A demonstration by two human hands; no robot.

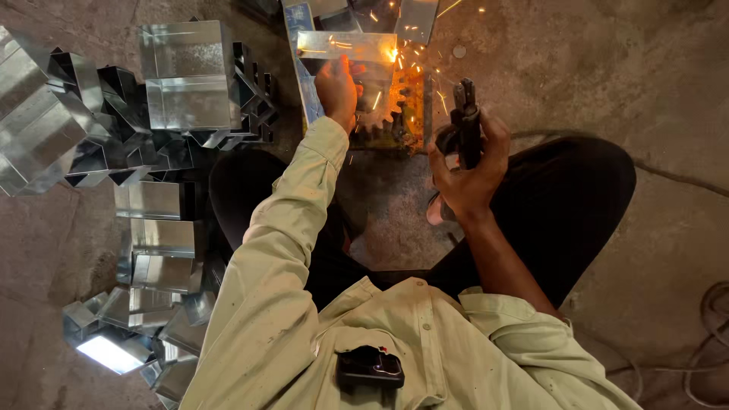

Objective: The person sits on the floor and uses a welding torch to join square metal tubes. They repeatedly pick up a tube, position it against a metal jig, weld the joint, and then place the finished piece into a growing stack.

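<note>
Left hand [336, 87] clamps a folded sheet-metal piece [345, 45] against the floor, fingers wrapped over its near edge. Right hand [467, 163] is closed around a black welding electrode holder [465, 121], tip pointing toward the piece's right end. Sparks [399, 61] fly at that end, over a rusty toothed block [399, 114] just below it. Stacks of shiny folded metal boxes [190, 76] sit on the concrete floor [607, 68] to the left. Cables [706, 349] lie at lower right.

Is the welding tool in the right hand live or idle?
Live: sparks fly where the metal piece is worked; welding tool gripped by right hand.
</note>
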